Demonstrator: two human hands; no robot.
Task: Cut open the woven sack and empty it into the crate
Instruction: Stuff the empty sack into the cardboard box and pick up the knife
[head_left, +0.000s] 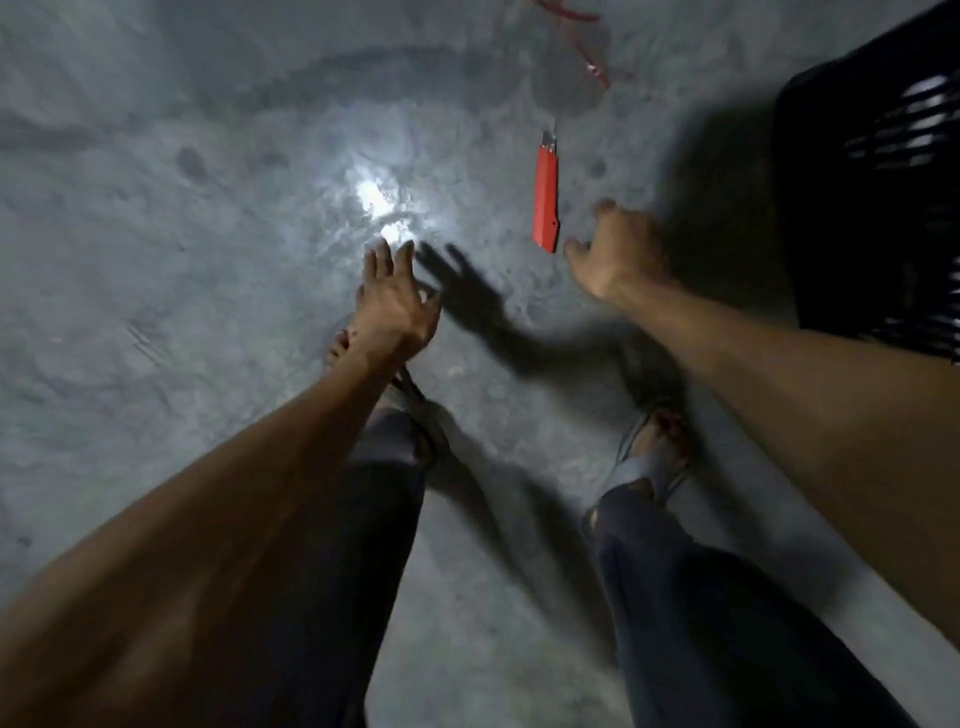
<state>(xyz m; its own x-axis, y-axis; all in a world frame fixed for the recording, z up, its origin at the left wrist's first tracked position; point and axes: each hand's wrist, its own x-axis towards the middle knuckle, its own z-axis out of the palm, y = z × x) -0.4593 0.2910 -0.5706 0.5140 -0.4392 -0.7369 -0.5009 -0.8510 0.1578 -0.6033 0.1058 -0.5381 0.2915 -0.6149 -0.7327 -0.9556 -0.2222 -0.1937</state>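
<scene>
A red utility knife (546, 200) lies on the grey concrete floor with its blade end pointing away from me. My right hand (618, 249) hovers just right of the knife's near end, fingers curled and apart, holding nothing. My left hand (395, 301) is stretched out over the floor left of the knife, fingers spread and empty. A black slatted plastic crate (878, 197) stands at the right edge, partly cut off by the frame. No woven sack is in view.
Red string scraps (582, 36) lie on the floor at the top, beyond the knife. My two feet in sandals (654, 457) stand below the hands. A bright light spot (374, 200) glares on the floor left of the knife.
</scene>
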